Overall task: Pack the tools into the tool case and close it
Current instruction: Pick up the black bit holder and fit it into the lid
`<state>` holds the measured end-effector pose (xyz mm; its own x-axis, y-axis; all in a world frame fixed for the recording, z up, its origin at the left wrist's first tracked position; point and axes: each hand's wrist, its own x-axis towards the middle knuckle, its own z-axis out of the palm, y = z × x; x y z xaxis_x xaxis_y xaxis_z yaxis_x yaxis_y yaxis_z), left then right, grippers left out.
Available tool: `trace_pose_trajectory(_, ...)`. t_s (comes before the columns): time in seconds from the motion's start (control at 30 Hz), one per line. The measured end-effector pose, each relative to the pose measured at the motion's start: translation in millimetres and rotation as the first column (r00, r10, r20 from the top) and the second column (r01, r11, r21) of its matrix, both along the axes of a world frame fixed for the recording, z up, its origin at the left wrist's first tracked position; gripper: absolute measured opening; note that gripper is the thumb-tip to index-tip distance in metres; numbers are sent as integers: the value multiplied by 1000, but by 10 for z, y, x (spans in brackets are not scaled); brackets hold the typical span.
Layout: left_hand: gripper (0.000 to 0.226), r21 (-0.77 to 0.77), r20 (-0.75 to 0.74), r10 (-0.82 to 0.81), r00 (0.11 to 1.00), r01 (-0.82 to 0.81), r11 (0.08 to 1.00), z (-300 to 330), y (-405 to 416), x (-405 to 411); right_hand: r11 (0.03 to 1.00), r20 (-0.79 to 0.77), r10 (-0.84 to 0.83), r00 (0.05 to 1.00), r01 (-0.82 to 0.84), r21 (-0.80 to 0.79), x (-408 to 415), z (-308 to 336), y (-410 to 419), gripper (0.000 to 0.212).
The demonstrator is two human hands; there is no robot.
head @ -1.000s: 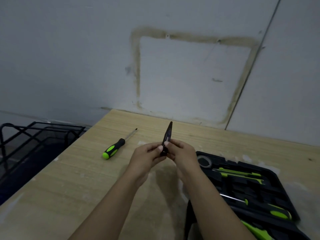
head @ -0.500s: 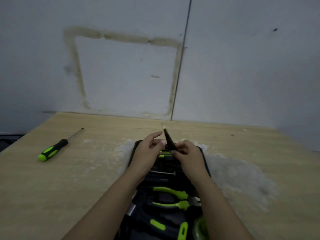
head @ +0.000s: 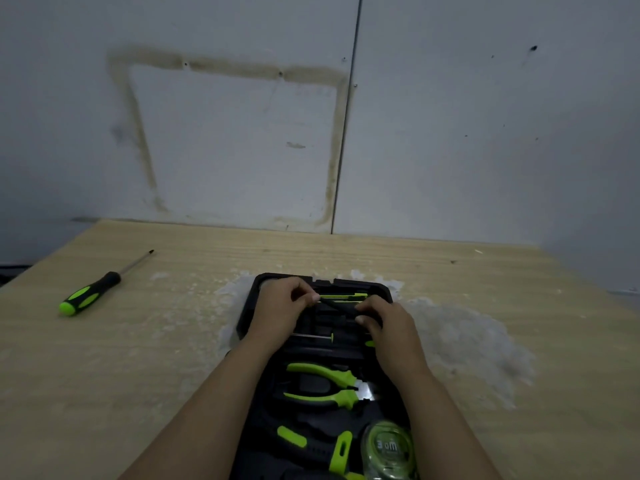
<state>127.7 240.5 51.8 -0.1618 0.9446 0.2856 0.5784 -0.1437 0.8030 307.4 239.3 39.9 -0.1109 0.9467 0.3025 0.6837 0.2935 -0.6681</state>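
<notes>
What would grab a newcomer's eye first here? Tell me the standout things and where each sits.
The open black tool case in the middle of the wooden table, where the left hand and right hand hold a slim black tool over its far end. Bright green pliers lie in the case nearer the camera, with a green tape measure at the bottom edge. A lone green-and-black screwdriver lies loose far left on the table.

Both my forearms reach forward and come close together. My left hand (head: 282,306) has the fingers curled, and the fingertips pinch one end of a thin dark tool (head: 337,306). My right hand (head: 386,322) grips the other end, the thumb underneath and the knuckles turned up.
</notes>
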Motion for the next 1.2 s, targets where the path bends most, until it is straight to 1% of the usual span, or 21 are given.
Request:
trace_pose_trajectory(0.07, 8, -13, -117, -42, 992, 41, 999, -40, 19, -2, 999, 62, -18, 998, 16, 30, -1, -36, 28, 14)
trace_pose_trajectory(0.13, 9, -31, -220, -69, 973, 64, 997, -68, 27, 29, 998, 71, -65, 995, 63, 24, 9, -60, 51, 18)
trace_pose_trajectory(0.2, 9, -46, -322, -69, 944, 57, 997, -91, 31, 83, 994, 61, -112, 992, 112, -6, 26, -76, 61, 21)
trace_pose_trajectory(0.27, 14, -40, -387, -59, 920, 47, 998, -115, 31, 127, 985, 103, -174, 979, 175, 1, 20, -119, 66, 24)
trace_pose_trajectory(0.37, 19, -33, -390, -56, 919, 46, 998, -128, 22, 150, 978, 24, -206, 978, 207, -5, 10, -148, 89, 24)
trace_pose_trajectory(0.47, 23, -16, -425, -57, 904, 56, 998, -150, 3, 167, 976, 27, -217, 976, 217, 6, 3, -155, 140, 20)
trace_pose_trajectory(0.57, 26, 0, -454, -72, 888, 81, 997, -186, -34, 223, 957, -22, -286, 958, 284, -65, -28, -106, 151, 15)
trace_pose_trajectory(0.7, 28, -17, -478, -90, 874, 94, 995, -187, -52, 253, 943, -66, -332, 941, 329, -53, -75, -70, 119, 23)
trace_pose_trajectory(0.8, 30, -41, -500, -107, 859, 100, 994, -148, -54, 257, 923, -104, -383, 918, 378, -68, -69, -76, 110, 22)
trace_pose_trajectory(0.87, 30, -58, -516, -107, 850, 90, 994, -124, -56, 272, 919, -84, -394, 915, 392, -44, -46, -67, 109, 23)
trace_pose_trajectory(0.97, 30, -91, -531, -105, 841, 66, 994, -106, -56, 296, 934, -39, -356, 934, 355, -26, -10, -87, 128, 25)
trace_pose_trajectory(1.03, 31, -98, -527, -102, 844, 59, 993, -106, -41, 301, 939, -62, -343, 937, 341, -42, 17, -92, 159, 22)
trace_pose_trajectory(1.13, 34, -103, -506, -108, 855, 65, 993, -121, -31, 287, 939, -58, -342, 938, 340, -49, 38, -76, 195, 22)
trace_pose_trajectory(1.17, 36, -108, -492, -113, 863, 69, 992, -129, -24, 278, 938, -40, -344, 938, 342, -55, 33, -74, 215, 21)
trace_pose_trajectory(1.2, 38, -112, -473, -117, 874, 72, 991, -134, -15, 267, 939, 14, -340, 940, 340, -51, 20, -72, 245, 21)
